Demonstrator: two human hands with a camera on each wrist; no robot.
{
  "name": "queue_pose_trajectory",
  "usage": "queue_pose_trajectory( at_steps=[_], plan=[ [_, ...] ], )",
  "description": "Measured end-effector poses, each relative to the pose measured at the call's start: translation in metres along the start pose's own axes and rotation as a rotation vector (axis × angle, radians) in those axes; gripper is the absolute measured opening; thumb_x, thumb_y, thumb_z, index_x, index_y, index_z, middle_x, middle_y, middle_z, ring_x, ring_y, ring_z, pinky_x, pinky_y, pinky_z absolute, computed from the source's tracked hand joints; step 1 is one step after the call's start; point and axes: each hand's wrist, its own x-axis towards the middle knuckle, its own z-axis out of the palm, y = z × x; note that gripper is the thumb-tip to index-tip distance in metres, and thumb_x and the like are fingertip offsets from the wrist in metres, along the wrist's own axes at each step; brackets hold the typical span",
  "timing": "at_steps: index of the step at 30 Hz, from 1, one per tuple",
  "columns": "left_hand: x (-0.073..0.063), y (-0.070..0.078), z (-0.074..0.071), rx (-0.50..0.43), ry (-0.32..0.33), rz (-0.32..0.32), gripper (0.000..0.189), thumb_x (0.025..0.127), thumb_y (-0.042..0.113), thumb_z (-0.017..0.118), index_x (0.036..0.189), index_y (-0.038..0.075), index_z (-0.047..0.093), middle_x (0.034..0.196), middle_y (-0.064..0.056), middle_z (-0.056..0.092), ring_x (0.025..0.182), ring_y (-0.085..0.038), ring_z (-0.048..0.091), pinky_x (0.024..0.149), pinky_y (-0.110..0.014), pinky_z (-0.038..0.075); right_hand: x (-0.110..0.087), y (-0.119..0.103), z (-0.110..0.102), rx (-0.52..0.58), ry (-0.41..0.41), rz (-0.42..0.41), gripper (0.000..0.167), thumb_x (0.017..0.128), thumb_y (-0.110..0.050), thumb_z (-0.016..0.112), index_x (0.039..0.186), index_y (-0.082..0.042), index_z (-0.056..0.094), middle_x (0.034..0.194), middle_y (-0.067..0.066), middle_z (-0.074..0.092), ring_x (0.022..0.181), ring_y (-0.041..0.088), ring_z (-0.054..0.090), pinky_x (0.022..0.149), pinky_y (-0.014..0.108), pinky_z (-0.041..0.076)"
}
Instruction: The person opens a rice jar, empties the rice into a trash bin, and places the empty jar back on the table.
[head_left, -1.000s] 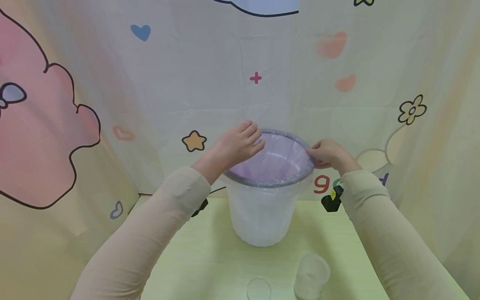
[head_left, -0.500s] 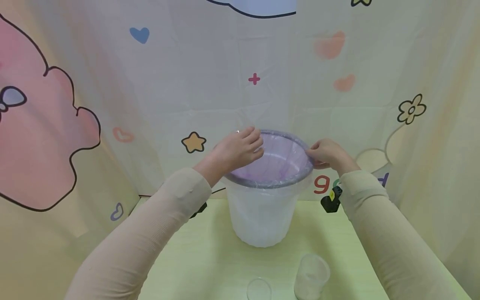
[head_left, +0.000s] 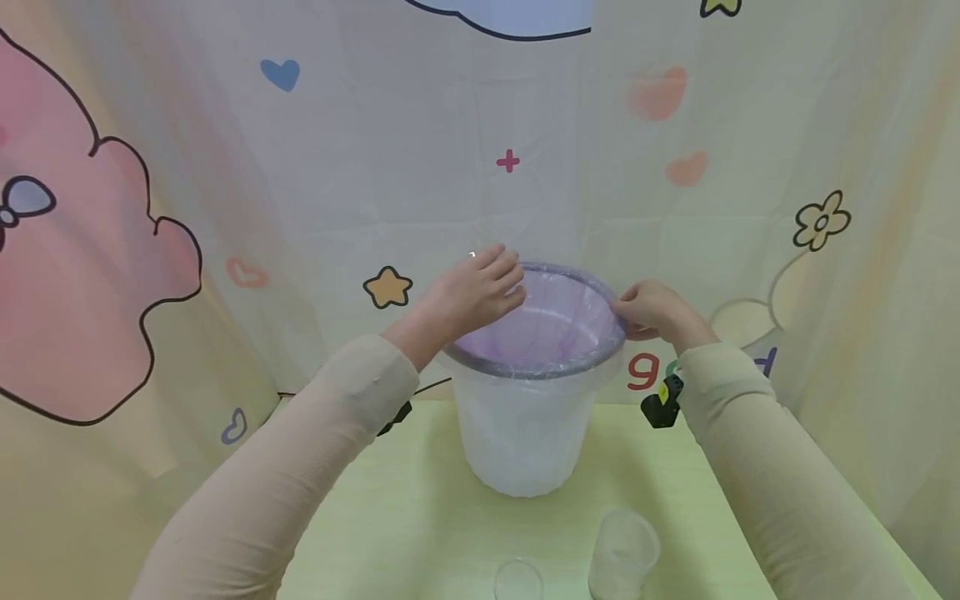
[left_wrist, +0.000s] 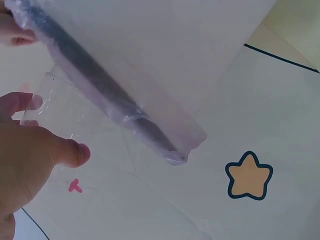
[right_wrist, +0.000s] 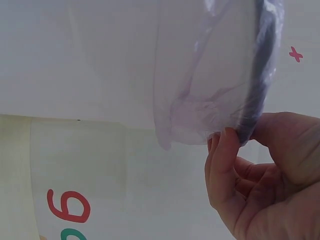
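The left hand [head_left: 480,290] grips a clear cup [left_wrist: 67,112] — scarcely discernible from the head.

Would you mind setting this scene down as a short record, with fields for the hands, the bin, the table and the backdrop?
Left hand: holds a clear plastic container between thumb and fingers
Right hand: pinches the bagged grey rim at its right side
Bin: whitish, upright on the table
Liner: thin purplish bag, folded over the rim
Table: translucent cup and clear round piece, both nearer the camera than the bin
Backdrop: pale fabric printed with hearts, star, flower
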Motion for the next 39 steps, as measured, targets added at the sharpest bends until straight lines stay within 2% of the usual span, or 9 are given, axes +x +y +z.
queue_pose_trajectory(
  at_steps=[7,13,17,20,22,25,31,35,39],
  plan=[
    [0.000,0.010,0.002,-0.032,0.005,0.088,0.045,0.092,0.013,0.054,0.134,0.019,0.040,0.135,-0.008,0.042,0.128,-0.026,0.035,0.111,-0.037,0.023,-0.001,-0.001,0.000,0.025,-0.007,0.009,0.040,0.094,-0.016,0.046,0.119,0.015,0.045,0.090,0.010,0.051,0.070,0.009,0.051,0.073,0.027,0.054],
    [-0.002,0.010,0.004,-0.028,-0.016,0.058,0.050,0.089,0.014,0.059,0.135,0.019,0.038,0.134,-0.008,0.042,0.128,-0.027,0.034,0.110,-0.036,0.024,-0.002,-0.002,0.001,0.021,-0.003,0.004,0.039,0.094,-0.016,0.045,0.118,0.015,0.045,0.091,0.010,0.050,0.070,0.009,0.051,0.073,0.026,0.054],
    [-0.004,0.005,0.005,-0.036,0.045,0.028,0.047,0.088,0.012,0.059,0.132,0.018,0.042,0.131,-0.008,0.045,0.125,-0.026,0.038,0.108,-0.036,0.027,-0.002,-0.001,0.001,0.014,0.000,0.005,0.040,0.094,-0.016,0.045,0.119,0.015,0.045,0.092,0.011,0.049,0.070,0.009,0.050,0.072,0.026,0.053],
    [-0.005,-0.003,0.004,-0.038,0.110,-0.024,0.045,0.088,0.009,0.060,0.129,0.017,0.046,0.128,-0.008,0.048,0.123,-0.025,0.040,0.108,-0.036,0.028,-0.002,-0.001,0.001,-0.005,-0.001,0.007,0.040,0.094,-0.017,0.044,0.118,0.015,0.046,0.094,0.012,0.048,0.072,0.010,0.050,0.073,0.026,0.053],
    [-0.006,-0.011,0.002,-0.035,0.121,-0.066,0.047,0.086,0.009,0.062,0.130,0.017,0.045,0.130,-0.008,0.047,0.126,-0.026,0.038,0.109,-0.036,0.027,-0.002,-0.001,0.001,-0.023,-0.001,0.003,0.040,0.094,-0.018,0.043,0.117,0.014,0.047,0.094,0.012,0.049,0.072,0.011,0.050,0.073,0.027,0.053],
    [-0.007,-0.019,-0.002,-0.025,0.067,-0.114,0.057,0.084,0.012,0.066,0.134,0.015,0.040,0.135,-0.009,0.043,0.130,-0.027,0.033,0.111,-0.038,0.023,-0.001,-0.002,0.001,-0.022,0.003,0.000,0.039,0.094,-0.018,0.043,0.116,0.014,0.048,0.093,0.012,0.048,0.072,0.012,0.049,0.073,0.027,0.053],
    [-0.003,-0.003,0.001,-0.031,-0.028,0.021,0.059,0.087,0.014,0.062,0.138,0.018,0.035,0.138,-0.009,0.039,0.130,-0.028,0.032,0.111,-0.038,0.021,-0.002,-0.003,0.001,-0.017,-0.002,0.003,0.038,0.094,-0.017,0.043,0.116,0.014,0.047,0.093,0.012,0.048,0.071,0.011,0.049,0.072,0.025,0.053],
    [-0.001,0.007,0.004,-0.001,-0.051,0.026,0.058,0.087,0.013,0.061,0.138,0.020,0.034,0.138,-0.008,0.038,0.130,-0.027,0.031,0.110,-0.038,0.023,-0.002,-0.003,0.002,-0.014,-0.007,-0.001,0.039,0.094,-0.017,0.044,0.117,0.014,0.047,0.095,0.013,0.050,0.071,0.010,0.051,0.074,0.026,0.053],
    [-0.002,0.007,0.006,0.000,-0.021,0.006,0.054,0.088,0.014,0.061,0.136,0.019,0.037,0.136,-0.007,0.040,0.128,-0.027,0.033,0.109,-0.038,0.024,-0.002,-0.002,0.001,-0.010,-0.003,-0.006,0.039,0.094,-0.017,0.044,0.117,0.014,0.047,0.094,0.012,0.050,0.071,0.010,0.051,0.074,0.026,0.053]
  ],
)
